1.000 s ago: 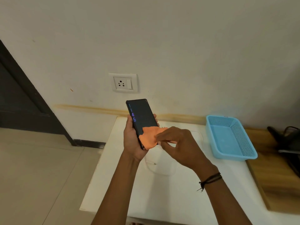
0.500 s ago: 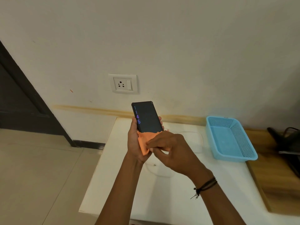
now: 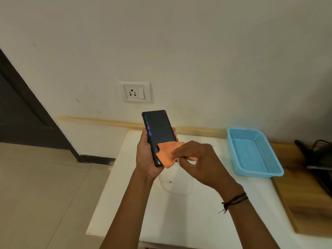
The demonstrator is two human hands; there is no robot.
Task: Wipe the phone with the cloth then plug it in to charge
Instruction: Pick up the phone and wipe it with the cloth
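Observation:
My left hand (image 3: 146,157) grips a black phone (image 3: 159,130) upright above the white table (image 3: 188,221), its dark screen showing clock digits. My right hand (image 3: 199,160) pinches an orange cloth (image 3: 167,153) and presses it on the lower part of the screen. A white charging cable (image 3: 175,186) lies looped on the table under my hands, with its plug end near the loop's left side. A white wall socket (image 3: 134,92) with a switch sits on the wall above the phone.
An empty blue plastic basket (image 3: 255,153) stands on the table at the right. Beyond it is a wooden surface (image 3: 305,200) with a dark object (image 3: 318,155) at the frame's right edge. A dark door frame and tiled floor are at the left.
The cloth slid across the lower screen, left then back right, with my right hand. The phone shifted slightly in my left hand and stays upright.

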